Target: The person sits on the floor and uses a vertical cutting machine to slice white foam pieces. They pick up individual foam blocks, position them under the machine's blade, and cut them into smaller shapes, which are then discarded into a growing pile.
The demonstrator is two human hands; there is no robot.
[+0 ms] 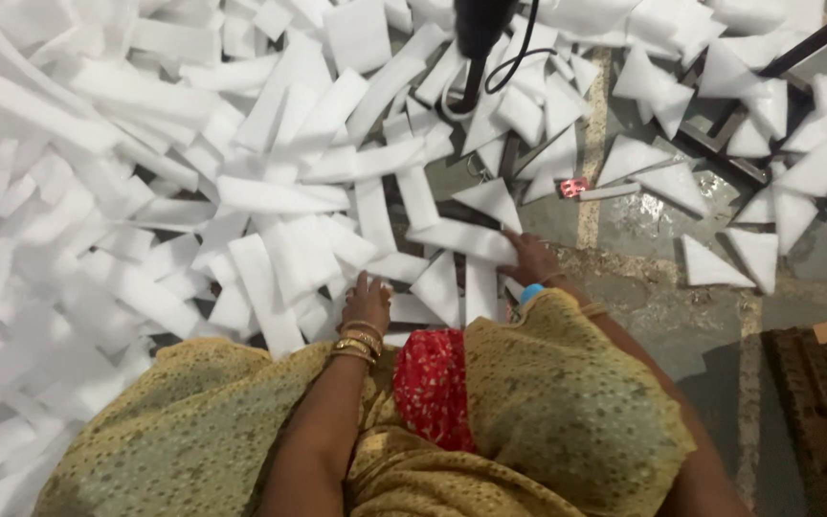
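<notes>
My right hand (528, 257) lies flat, fingers spread, on a long white foam strip (461, 239) at frame centre; my left hand (366, 302) rests open just lower left.

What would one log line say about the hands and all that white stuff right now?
left hand: resting on white strips | right hand: touching a long white strip | floor: white triangles scattered

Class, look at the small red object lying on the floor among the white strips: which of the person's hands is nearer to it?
Right. The right hand rests on a white strip just below and left of the red object. The left hand lies farther left and lower, on the white strips.
</notes>
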